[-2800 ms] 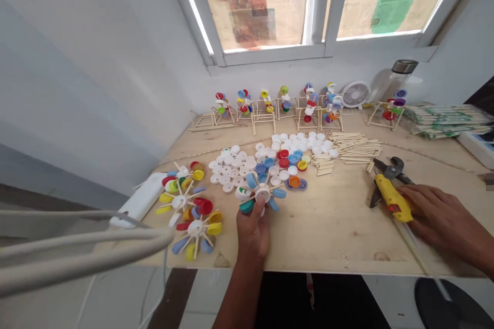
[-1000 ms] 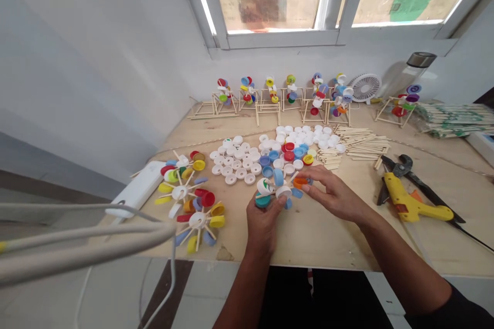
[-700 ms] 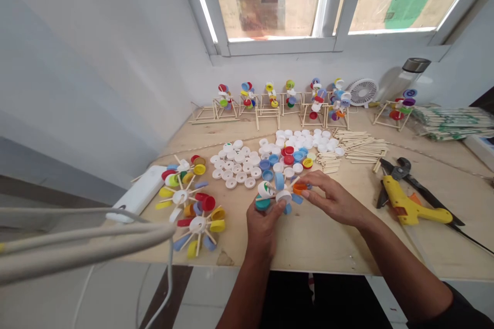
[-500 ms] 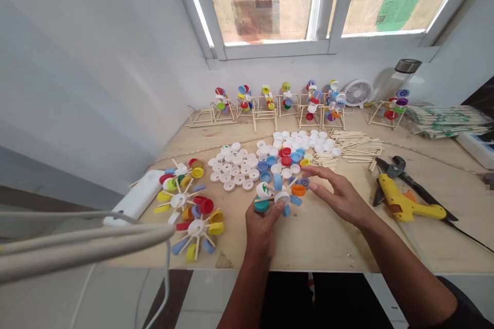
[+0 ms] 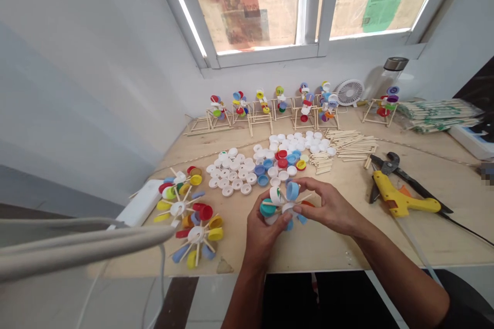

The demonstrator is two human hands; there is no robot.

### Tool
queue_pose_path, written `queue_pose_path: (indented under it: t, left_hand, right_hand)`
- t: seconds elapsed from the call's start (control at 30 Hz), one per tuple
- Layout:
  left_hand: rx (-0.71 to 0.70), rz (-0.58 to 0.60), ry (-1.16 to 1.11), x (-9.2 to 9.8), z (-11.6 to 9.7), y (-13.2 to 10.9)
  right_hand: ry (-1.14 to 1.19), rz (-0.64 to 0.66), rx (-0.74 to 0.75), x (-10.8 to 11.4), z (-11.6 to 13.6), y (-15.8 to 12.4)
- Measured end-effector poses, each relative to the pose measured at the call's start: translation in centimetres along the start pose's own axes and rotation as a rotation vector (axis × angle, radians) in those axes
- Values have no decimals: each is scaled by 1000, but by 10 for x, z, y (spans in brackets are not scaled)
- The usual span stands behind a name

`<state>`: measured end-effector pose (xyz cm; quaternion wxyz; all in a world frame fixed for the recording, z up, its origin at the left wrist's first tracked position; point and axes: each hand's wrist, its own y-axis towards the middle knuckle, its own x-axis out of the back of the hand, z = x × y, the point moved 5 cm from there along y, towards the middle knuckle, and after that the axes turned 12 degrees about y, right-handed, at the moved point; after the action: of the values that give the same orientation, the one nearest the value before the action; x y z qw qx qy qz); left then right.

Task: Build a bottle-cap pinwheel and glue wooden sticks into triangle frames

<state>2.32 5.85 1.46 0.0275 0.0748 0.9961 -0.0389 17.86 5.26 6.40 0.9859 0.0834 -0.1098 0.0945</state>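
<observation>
A small wheel of bottle caps on wooden sticks (image 5: 284, 200), with blue, teal, white and orange caps round a white hub, is lifted just above the plywood table (image 5: 339, 247). My left hand (image 5: 263, 231) grips it from below at the hub, thumb on the white centre. My right hand (image 5: 328, 205) closes its fingers on the wheel's right side, by the orange cap. Loose white, blue and red caps (image 5: 266, 164) lie just beyond both hands.
Three finished cap wheels (image 5: 189, 211) lie at the left beside a white power strip (image 5: 141, 203). A yellow glue gun (image 5: 401, 200) and black pliers (image 5: 388, 164) lie at the right. Stick piles (image 5: 351, 144), cap models on stick frames (image 5: 270, 108) and a small fan (image 5: 349, 92) stand behind. A grey lamp arm (image 5: 77, 247) crosses the lower left.
My right hand left the glue gun, came to the cap wheel and now grips its right side. Both hands have raised the wheel slightly and drawn it nearer.
</observation>
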Motion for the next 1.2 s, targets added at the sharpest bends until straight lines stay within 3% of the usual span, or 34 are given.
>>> queue_pose_path:
  t: [0.23, 0.37, 0.47, 0.57, 0.63, 0.83, 1.1, 1.2]
  left_hand:
    - [121, 115, -136, 3, 17, 2]
    - [161, 12, -159, 10, 14, 3]
    - [161, -93, -258, 14, 12, 2]
    - [161, -144, -325, 15, 14, 1]
    - [160, -152, -347, 15, 17, 2]
    - [146, -154, -345, 12, 22, 5]
    - [146, -134, -384, -6, 19, 8]
    - [145, -120, -367, -10, 19, 8]
  right_hand:
    - [94, -109, -30, -13, -5, -2]
    - [-12, -189, 26, 8, -11, -1]
    - [-280, -291, -24, 29, -22, 2]
    - [-658, -219, -125, 29, -36, 9]
    - [-784, -165, -144, 21, -42, 15]
    - [-855, -107, -135, 9, -46, 18]
    - [-854, 11, -82, 8, -36, -18]
    - [-817, -20, -14, 16, -29, -32]
